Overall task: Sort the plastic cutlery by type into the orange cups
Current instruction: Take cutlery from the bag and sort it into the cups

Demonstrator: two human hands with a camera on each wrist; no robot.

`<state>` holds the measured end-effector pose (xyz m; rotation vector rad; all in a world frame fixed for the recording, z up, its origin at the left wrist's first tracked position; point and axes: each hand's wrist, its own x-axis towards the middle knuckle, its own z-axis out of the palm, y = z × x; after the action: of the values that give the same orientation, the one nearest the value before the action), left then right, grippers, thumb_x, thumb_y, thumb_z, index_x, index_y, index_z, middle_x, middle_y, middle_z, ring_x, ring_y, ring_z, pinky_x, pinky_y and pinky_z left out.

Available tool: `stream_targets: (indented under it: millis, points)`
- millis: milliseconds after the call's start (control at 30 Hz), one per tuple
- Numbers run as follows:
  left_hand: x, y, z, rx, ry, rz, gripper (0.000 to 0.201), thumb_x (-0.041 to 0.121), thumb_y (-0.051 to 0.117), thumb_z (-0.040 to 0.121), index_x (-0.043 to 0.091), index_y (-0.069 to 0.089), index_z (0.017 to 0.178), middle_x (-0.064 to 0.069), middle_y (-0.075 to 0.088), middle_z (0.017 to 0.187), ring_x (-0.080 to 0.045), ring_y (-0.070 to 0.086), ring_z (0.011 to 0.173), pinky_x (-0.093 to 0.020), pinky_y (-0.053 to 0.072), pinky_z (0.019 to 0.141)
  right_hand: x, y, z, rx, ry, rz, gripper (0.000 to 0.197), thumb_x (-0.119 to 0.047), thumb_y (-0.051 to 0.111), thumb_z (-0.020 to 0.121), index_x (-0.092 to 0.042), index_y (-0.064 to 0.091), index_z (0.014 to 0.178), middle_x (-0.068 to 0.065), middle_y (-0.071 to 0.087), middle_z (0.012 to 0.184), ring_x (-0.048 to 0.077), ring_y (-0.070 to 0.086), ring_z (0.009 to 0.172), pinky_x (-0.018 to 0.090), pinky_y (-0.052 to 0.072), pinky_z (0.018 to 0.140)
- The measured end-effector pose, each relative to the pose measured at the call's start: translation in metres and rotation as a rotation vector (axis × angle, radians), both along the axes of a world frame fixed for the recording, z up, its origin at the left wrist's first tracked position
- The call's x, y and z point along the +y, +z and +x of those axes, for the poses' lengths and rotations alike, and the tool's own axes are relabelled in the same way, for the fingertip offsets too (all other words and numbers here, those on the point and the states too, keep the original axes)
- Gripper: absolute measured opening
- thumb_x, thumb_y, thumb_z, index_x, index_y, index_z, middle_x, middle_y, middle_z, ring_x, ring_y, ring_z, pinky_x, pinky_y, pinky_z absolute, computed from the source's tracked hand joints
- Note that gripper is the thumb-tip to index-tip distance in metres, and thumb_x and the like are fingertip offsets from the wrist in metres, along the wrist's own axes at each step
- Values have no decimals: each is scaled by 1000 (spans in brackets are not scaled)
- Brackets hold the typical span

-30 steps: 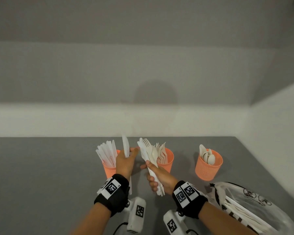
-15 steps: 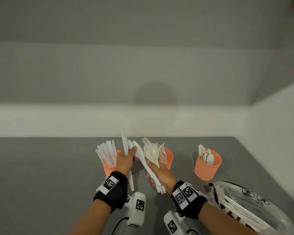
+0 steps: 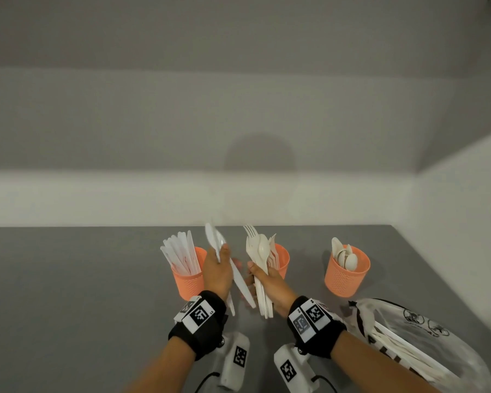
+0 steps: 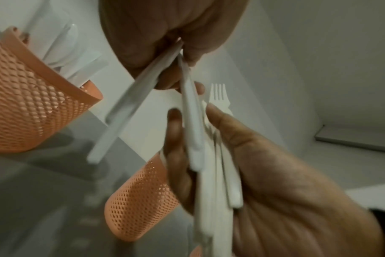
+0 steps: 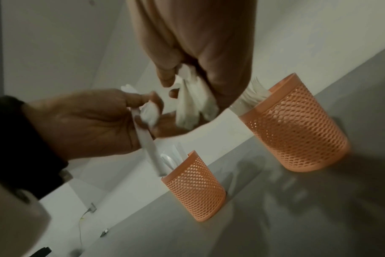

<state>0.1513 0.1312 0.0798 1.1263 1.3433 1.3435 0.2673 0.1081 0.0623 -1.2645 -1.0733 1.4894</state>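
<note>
My left hand (image 3: 223, 252) pinches two white plastic knives (image 3: 214, 239) beside the left orange cup (image 3: 189, 279), which holds several knives. My right hand (image 3: 255, 272) grips a bundle of forks and spoons (image 3: 257, 248) in front of the middle orange cup (image 3: 282, 258), which holds forks. The right orange cup (image 3: 346, 276) holds spoons. In the left wrist view the two knives (image 4: 121, 111) fan out below my left hand (image 4: 182, 52). In the right wrist view the bundle (image 5: 193, 104) hangs from my right hand (image 5: 173, 87).
A clear plastic bag (image 3: 425, 344) with more white cutlery lies on the grey table (image 3: 68, 279) at the right, near my right forearm. A pale wall runs behind the cups and along the right side.
My left hand has taken a second knife out of the right hand's bundle and drawn it left. The two hands have moved apart; the right hand keeps the forks and spoons.
</note>
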Motion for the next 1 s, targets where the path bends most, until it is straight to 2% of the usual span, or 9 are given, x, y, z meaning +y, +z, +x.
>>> stream_targets:
  millis: [100, 200, 367, 467, 533, 633, 767, 867, 1000]
  points:
    - [7, -1, -10, -91, 4, -58, 21, 24, 36, 100, 11, 44, 86, -5, 45, 60, -17, 47, 51, -27, 42, 53, -1, -3, 5, -73, 6, 0, 22, -35, 51, 94, -18, 45, 106, 2, 51, 61, 9, 50, 39, 24, 49, 42]
    - [11, -9, -26, -116, -63, -98, 28, 23, 45, 97, 14, 41, 71, -2, 36, 50, -10, 39, 34, -22, 34, 40, -2, -2, 9, -93, 16, 14, 10, -34, 52, 94, -27, 46, 91, -4, 34, 51, 5, 29, 34, 16, 30, 34]
    - [25, -13, -57, -62, 24, -175, 45, 36, 62, 86, 15, 36, 56, 7, 32, 34, -7, 28, 27, -19, 28, 39, 3, 8, 14, -38, -25, -117, 44, -58, 45, 88, -19, 42, 69, -7, 30, 41, 6, 24, 31, 14, 21, 33]
    - [43, 2, -72, 10, 133, -89, 47, 39, 61, 86, 12, 41, 54, 3, 40, 35, -13, 38, 35, -27, 36, 50, 8, 11, 18, 60, 10, -193, 50, -65, 37, 86, -17, 45, 76, -6, 30, 39, 5, 24, 29, 13, 22, 31]
    - [54, 16, -76, 56, 143, -11, 44, 37, 57, 89, 10, 44, 57, -5, 43, 48, -17, 41, 44, -22, 39, 48, 10, 12, 21, 78, 18, -176, 42, -58, 36, 91, -17, 46, 85, -6, 31, 42, 5, 25, 30, 14, 23, 31]
    - [72, 25, -77, 68, 164, 105, 40, 35, 51, 93, 9, 44, 63, -6, 44, 56, -16, 41, 50, -8, 38, 43, 10, 12, 24, 87, 20, -128, 28, -44, 44, 94, -16, 45, 94, -7, 34, 43, 3, 28, 31, 15, 24, 33]
    - [85, 10, -68, 103, 169, 169, 38, 33, 48, 95, 5, 46, 69, -7, 46, 58, -16, 45, 53, -8, 41, 50, 13, 8, 32, 83, -2, -99, 21, -30, 47, 96, -13, 48, 109, -8, 40, 44, 3, 34, 32, 15, 29, 34]
    - [88, -16, -66, 134, 133, 145, 27, 30, 49, 94, 10, 54, 76, -5, 51, 61, -19, 50, 58, -28, 48, 63, 16, 8, 36, 99, 11, -102, 10, -24, 50, 96, -16, 51, 102, -7, 44, 46, 3, 37, 33, 15, 32, 35]
    - [93, -48, -73, 349, 94, 93, 7, 35, 55, 84, 39, 55, 90, -9, 61, 73, -29, 62, 73, -48, 52, 79, 20, 5, 35, 76, -1, -93, 13, -14, 48, 96, -14, 55, 106, -8, 41, 44, 2, 32, 33, 15, 31, 34]
